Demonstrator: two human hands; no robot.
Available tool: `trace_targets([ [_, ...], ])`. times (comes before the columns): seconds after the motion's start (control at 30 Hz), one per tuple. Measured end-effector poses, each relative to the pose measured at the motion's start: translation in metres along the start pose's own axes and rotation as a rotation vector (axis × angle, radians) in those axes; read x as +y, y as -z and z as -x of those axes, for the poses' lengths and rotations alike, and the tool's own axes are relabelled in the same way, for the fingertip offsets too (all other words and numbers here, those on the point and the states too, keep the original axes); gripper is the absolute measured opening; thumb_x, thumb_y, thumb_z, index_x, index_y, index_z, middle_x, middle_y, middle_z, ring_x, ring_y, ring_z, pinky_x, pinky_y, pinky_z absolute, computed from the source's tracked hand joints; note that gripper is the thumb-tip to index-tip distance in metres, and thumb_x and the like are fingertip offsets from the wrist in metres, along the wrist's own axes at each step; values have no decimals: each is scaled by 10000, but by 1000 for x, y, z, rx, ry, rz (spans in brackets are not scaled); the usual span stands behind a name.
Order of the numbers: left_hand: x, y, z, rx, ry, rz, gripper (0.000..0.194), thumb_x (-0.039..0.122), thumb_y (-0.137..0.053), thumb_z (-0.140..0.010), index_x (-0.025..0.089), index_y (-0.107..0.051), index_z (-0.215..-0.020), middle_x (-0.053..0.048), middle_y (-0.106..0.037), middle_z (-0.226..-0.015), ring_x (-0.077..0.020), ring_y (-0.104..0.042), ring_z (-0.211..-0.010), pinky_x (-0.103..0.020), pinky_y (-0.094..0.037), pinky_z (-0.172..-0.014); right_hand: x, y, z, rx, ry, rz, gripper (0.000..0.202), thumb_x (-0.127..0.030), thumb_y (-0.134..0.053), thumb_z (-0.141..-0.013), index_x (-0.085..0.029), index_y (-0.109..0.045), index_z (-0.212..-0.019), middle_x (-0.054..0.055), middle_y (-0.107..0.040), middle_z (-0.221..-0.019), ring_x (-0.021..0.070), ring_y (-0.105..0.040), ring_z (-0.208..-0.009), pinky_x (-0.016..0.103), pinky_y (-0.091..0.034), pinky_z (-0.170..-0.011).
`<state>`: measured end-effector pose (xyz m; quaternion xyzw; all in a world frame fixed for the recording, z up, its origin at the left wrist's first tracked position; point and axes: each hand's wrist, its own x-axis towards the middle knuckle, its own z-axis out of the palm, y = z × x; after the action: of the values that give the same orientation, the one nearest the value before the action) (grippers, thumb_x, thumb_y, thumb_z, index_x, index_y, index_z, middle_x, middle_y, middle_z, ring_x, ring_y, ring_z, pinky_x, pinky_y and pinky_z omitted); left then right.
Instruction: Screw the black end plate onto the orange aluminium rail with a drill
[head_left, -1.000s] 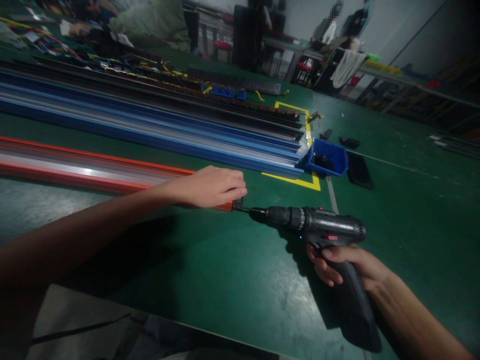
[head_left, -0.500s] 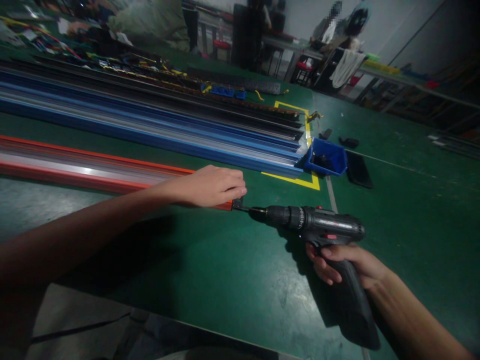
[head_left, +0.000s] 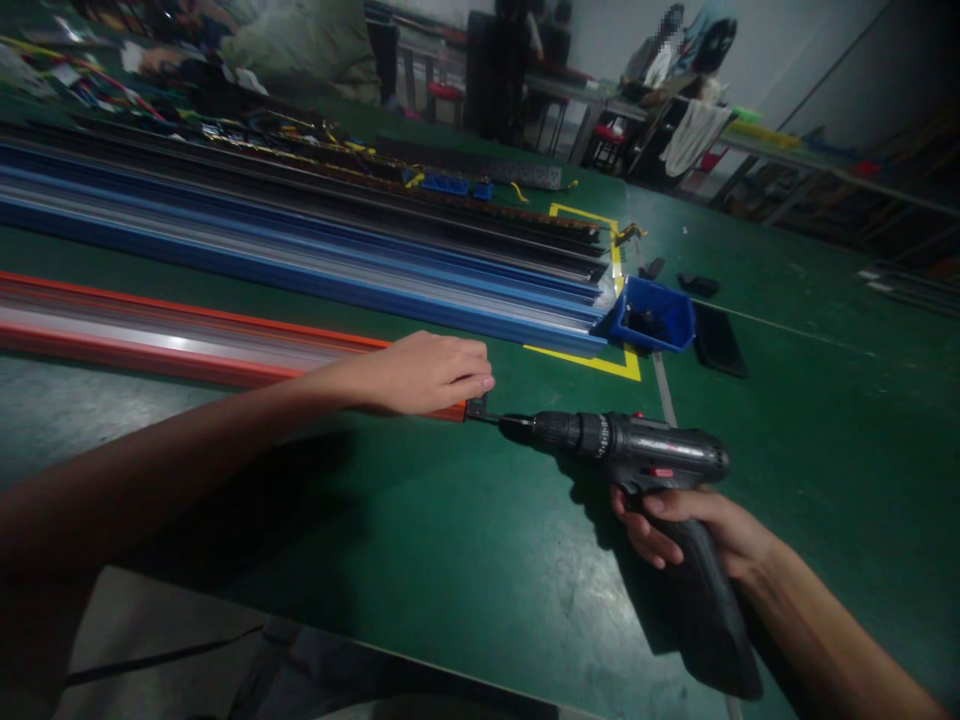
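Green-topped, the counter fills most of the view before a grey wall. Blue profiles run lengthwise across it; an orange profile lies roughly parallel, on the person's side of them. Also on that side, by the blue profiles' right end, the black drill points left, its long axis nearly in line with the orange profile. The right hand has its grip wrapped around the drill's handle. Nearer the blue profiles, the left hand covers the orange profile's right end, fingers curled; how firmly its grip closes, I cannot tell. A blue bin sits at the blue profiles' right end. The bit reaches toward a black end piece.
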<state>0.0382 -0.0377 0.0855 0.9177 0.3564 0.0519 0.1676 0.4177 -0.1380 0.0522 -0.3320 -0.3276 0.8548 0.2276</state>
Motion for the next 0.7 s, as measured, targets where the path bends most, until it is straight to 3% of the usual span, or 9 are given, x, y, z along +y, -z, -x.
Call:
trace_targets([
  [0.43,-5,-1,0,-1,-13,92,499,485,-261,-1103,227,-683,-1045,-27,-668,-1060,-169,-620,-956,-293,-426,-845,2,5,0,-13,-4,-17,216,-235,-792,-899,-69,-804,-1036,39,-692,-752,72,-598,-528,217,-579,-586],
  [0.6,-13,-6,-1,104,-38,192,425,401,-273,-1110,217,-652,-1172,-57,-641,-1228,-176,-606,-1104,-310,-444,-972,4,5,0,-19,0,-29,197,-221,-772,-914,-78,-802,-1047,39,-700,-759,75,-603,-537,221,-575,-591],
  [0.7,-16,-9,-2,174,3,247,383,365,-304,-1102,204,-644,-1175,-65,-659,-1193,-171,-616,-1062,-307,-465,-942,4,6,1,-24,3,-32,198,-222,-774,-913,-78,-802,-1047,42,-704,-766,76,-604,-539,224,-575,-591],
])
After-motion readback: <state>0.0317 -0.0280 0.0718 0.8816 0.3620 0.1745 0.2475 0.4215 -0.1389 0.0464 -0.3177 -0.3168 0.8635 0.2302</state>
